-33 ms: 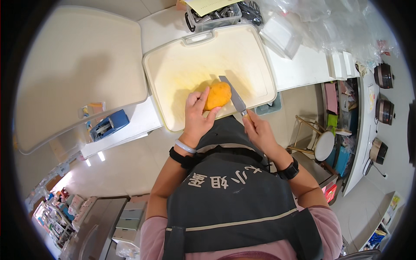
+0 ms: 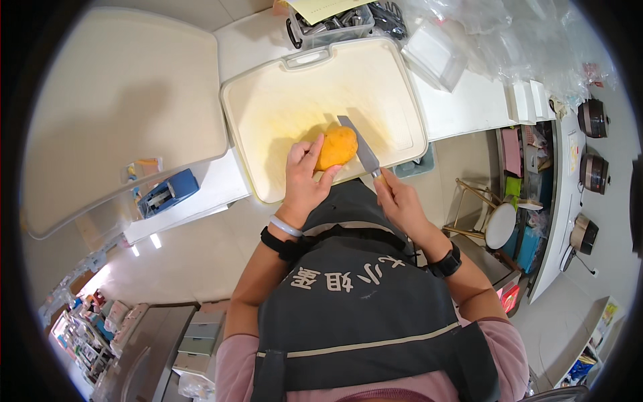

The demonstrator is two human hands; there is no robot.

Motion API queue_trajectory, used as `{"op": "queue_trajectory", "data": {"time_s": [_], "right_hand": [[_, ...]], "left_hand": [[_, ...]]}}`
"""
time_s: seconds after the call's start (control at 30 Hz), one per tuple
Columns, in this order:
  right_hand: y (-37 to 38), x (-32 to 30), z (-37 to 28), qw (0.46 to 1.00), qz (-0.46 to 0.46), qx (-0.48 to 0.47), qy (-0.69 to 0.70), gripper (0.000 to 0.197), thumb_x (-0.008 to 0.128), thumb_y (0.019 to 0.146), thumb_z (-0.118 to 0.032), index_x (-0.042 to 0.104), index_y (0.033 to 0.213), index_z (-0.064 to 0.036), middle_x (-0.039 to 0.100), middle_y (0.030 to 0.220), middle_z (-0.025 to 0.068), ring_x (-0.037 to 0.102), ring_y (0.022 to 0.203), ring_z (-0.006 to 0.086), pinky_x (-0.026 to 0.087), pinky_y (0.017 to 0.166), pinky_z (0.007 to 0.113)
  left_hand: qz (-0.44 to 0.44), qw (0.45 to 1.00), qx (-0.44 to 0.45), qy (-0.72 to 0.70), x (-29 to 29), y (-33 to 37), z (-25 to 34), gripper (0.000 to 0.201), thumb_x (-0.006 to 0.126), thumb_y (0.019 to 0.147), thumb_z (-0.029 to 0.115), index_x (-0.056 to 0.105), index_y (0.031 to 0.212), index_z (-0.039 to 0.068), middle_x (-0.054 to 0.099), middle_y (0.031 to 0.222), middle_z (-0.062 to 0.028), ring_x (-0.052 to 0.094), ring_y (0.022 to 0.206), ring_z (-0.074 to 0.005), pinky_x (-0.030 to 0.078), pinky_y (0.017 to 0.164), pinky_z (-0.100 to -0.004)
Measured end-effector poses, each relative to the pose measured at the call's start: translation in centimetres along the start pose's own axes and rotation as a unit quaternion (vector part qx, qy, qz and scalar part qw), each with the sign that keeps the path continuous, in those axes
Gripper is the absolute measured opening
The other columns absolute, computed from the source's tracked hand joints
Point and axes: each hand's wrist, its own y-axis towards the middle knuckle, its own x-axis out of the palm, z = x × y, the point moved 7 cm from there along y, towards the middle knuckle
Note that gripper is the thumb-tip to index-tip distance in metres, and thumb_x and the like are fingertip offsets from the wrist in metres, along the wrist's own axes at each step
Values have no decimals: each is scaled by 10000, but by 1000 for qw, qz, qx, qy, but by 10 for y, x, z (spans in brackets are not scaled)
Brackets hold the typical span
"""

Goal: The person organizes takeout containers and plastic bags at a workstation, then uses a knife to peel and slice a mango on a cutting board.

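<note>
A rounded yellow-orange mango (image 2: 338, 149) rests near the front edge of a cream cutting board (image 2: 288, 87). My left hand (image 2: 305, 175) grips it from the left side, thumb at the near end and fingers along the far side. In my right hand (image 2: 400, 202) is a knife (image 2: 362, 147) with a grey blade and a light wooden handle. The blade points away from me and lies close along the mango's right side; whether its edge touches the skin I cannot tell. Yellow stains mark the middle of the board.
Behind the board stands a clear bin (image 2: 335, 28) of metal tools. A clear plastic container (image 2: 434, 55) and plastic bags (image 2: 499, 40) lie to the far right. On the left are a large cream panel (image 2: 127, 80) and a blue tape dispenser (image 2: 169, 194). A round stool (image 2: 501, 225) stands right.
</note>
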Motion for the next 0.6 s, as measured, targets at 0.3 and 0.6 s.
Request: {"op": "queue_trajectory", "data": {"time_s": [0.3,0.6], "right_hand": [[-3,3,-5,996,-72,54,27,239,503,910,-158,508,1037,44,493,615,211,505,528,326,395,502,350],[-12,6,-12,998,-56,40,-7,196,500,912,-151,505,988,30,478,605,221,465,496,327,374,484,360]], "left_hand": [[-18,1000,-9,-9,-4,-6,-5,529,698,730,67,514,1217,-25,455,1014,-125,496,894,-245,472,763,-280],[18,997,-42,-56,-8,-13,-14,480,741,680,41,580,1128,-21,464,952,-99,513,845,-209,485,706,-256]]}}
